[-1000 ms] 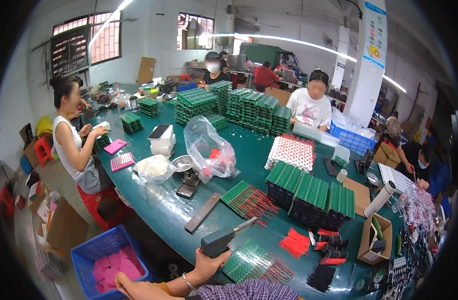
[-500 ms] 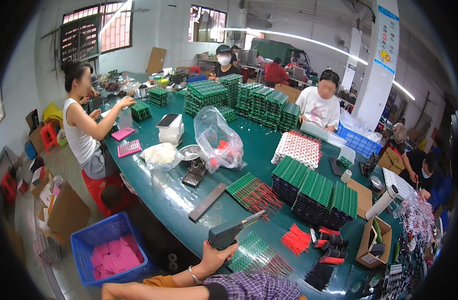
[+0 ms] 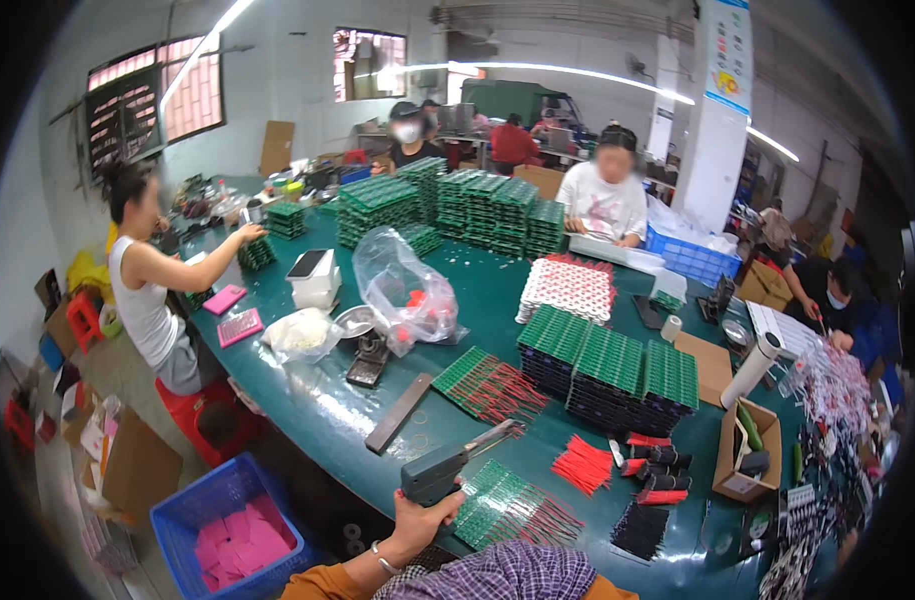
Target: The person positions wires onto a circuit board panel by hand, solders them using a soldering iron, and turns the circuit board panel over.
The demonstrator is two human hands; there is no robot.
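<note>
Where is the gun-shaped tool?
In the head view's lower middle, the gun-shaped tool is in the left hand, beside the nearest green board.

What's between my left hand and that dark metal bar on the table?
In the head view: the dark green gun-shaped tool your left hand grips, then a strip of table before the metal bar.

Gun-shaped tool (image 3: 433, 478) partly hidden by left hand (image 3: 417, 527); orange sleeve (image 3: 325, 583) cut off below

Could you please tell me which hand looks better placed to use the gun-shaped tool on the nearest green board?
Probably the left: the left hand grips the gun-shaped tool close beside the nearest green board, while the right hand is not in view.
</note>
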